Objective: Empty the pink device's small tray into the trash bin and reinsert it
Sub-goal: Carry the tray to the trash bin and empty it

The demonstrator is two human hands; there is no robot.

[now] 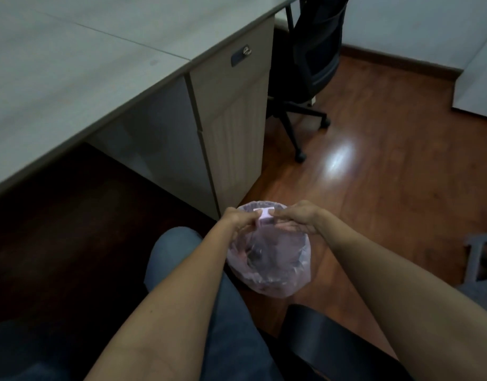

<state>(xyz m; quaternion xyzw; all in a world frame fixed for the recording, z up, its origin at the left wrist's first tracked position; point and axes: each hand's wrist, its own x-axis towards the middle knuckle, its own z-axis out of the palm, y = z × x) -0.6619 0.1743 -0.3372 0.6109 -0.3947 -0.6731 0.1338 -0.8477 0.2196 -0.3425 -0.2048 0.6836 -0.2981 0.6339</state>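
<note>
Head view: the trash bin, lined with a translucent pinkish bag, stands on the wood floor beside the desk pedestal (contents dim, crumpled, not identifiable); above its far rim the left hand and right hand meet, fingertips pinched on either end of the small pink tray; both forearms reach forward.

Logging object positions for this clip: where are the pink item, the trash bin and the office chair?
pink item [265, 215], head view, its top face between both hands
trash bin [300, 259], head view, bag-lined right wall
office chair [318, 55], head view, backrest
</note>
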